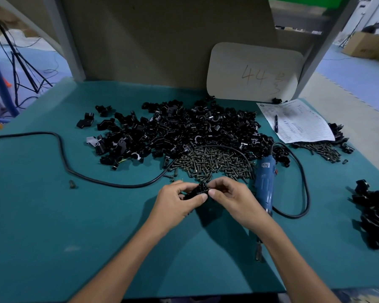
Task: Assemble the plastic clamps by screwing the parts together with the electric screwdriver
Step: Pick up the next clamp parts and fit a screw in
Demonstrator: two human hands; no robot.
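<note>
At the far left a black power cable (pixel 61 149) loops across the green table mat (pixel 53 215), running slack toward the tool so it probably will not drag when the tool is lifted, and a stray screw (pixel 72 184) lies alone just below its bend. Further in, a broad heap of loose black plastic parts (pixel 184 127) fills the middle of the bench, with a pile of screws (pixel 214 165) at its near edge, both apparently kept within easy reach of the working spot. Directly in front of that pile the left hand (pixel 177 202) has its fingers and thumb curled round a small black clamp (pixel 198 191), holding it just above the mat. The right hand (pixel 230 197) meets it from the other side, fingers bent and thumb tip pressed to the same piece, so both hands pinch it between them. This looks like fitting the halves together or seating a screw by hand; whether a screw is under the fingers cannot be told. Just right of the right hand the blue electric screwdriver (pixel 266 184) lies untouched on the mat, close enough to pick up once the parts are aligned. Beyond it sit a printed sheet (pixel 298 121) with a pen (pixel 276 123) on it, a second scatter of screws (pixel 322 150), and at the far right a separate heap of black pieces (pixel 374 217), likely finished clamps set apart from the unassembled stock.
</note>
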